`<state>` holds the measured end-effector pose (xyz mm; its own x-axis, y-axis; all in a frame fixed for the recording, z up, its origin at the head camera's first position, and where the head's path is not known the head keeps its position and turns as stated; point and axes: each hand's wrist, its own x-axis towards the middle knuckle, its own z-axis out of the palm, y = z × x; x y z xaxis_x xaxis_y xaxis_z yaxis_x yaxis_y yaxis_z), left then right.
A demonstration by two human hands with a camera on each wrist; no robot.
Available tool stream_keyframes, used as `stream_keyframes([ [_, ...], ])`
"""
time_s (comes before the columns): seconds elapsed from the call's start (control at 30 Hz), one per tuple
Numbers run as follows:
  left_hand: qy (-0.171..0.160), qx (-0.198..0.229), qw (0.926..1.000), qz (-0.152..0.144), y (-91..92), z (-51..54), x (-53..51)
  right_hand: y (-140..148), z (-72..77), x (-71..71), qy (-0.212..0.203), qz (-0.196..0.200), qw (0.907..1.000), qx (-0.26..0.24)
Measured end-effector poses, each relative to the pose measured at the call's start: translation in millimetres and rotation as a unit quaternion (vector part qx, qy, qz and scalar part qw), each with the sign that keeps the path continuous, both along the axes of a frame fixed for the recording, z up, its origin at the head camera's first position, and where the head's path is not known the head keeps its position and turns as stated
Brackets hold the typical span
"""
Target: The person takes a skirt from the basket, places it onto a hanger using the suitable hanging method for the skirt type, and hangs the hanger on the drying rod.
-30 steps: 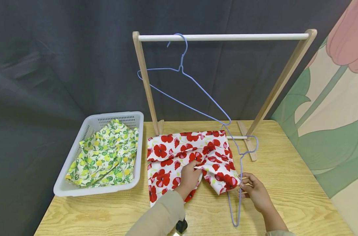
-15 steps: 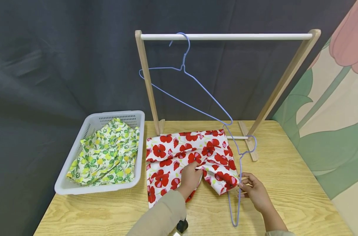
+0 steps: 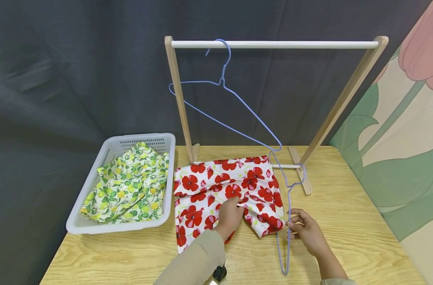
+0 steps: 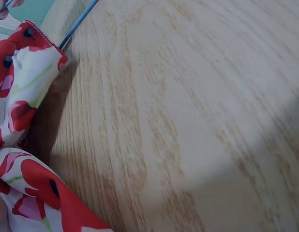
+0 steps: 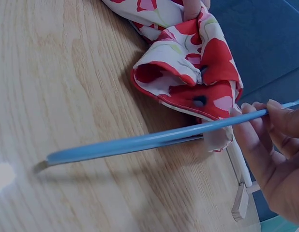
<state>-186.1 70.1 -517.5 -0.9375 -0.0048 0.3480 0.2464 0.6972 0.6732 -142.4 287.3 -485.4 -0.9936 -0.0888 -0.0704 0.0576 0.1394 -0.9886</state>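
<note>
A white garment with red poppies (image 3: 198, 200) lies bunched on the table, its exact kind unclear. My left hand (image 3: 229, 215) grips a fold near its middle; in the left wrist view only a sliver of that hand shows at the lower left. Part of a blue wire hanger (image 3: 288, 206) runs under or inside the garment, so one portion is hidden. My right hand (image 3: 307, 231) pinches the hanger's wire between thumb and fingers, right beside the garment's edge. In the right wrist view the hanger (image 5: 140, 142) crosses in front of the garment's open hem (image 5: 173, 99).
A clothes rack with wooden legs and a white rail (image 3: 291, 44) stands at the back. Another blue hanger (image 3: 250, 113) hangs from its left end. At the left, a white plastic basket (image 3: 73, 221) holds a lemon-print garment (image 3: 130, 186). A dark curtain closes off the back.
The held hanger's hook has swung a little to the left. The poppy garment has shifted slightly left with its right end. Both hands keep their hold.
</note>
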Motion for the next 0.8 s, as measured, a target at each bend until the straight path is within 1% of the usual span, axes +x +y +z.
stream_keyframes([
  [0.13,0.012,0.007,0.9999,-0.009,0.6,-1.7,0.7,-1,0.1,-0.9,0.005,0.015,0.9998,0.011],
  [0.2,0.024,0.010,0.9996,-0.011,1.3,-3.0,1.0,-2,0.1,-1.7,0.005,0.021,0.9996,0.017],
  [0.33,0.044,0.008,0.9988,-0.020,2.8,-4.2,3.0,-4,0.6,-2.7,0.001,0.023,0.9997,0.012],
  [0.5,0.062,-0.014,0.9971,-0.042,4.3,-6.2,5.2,-6,2.4,-3.4,0.002,0.029,0.9996,0.000],
  [0.63,0.065,-0.034,0.9958,-0.056,4.7,-7.9,6.5,-6,2.6,-4.0,0.007,0.042,0.9991,-0.006],
  [0.8,0.072,-0.045,0.9941,-0.068,4.4,-10.4,7.9,-5,1.2,-5.4,0.009,0.074,0.9971,-0.014],
])
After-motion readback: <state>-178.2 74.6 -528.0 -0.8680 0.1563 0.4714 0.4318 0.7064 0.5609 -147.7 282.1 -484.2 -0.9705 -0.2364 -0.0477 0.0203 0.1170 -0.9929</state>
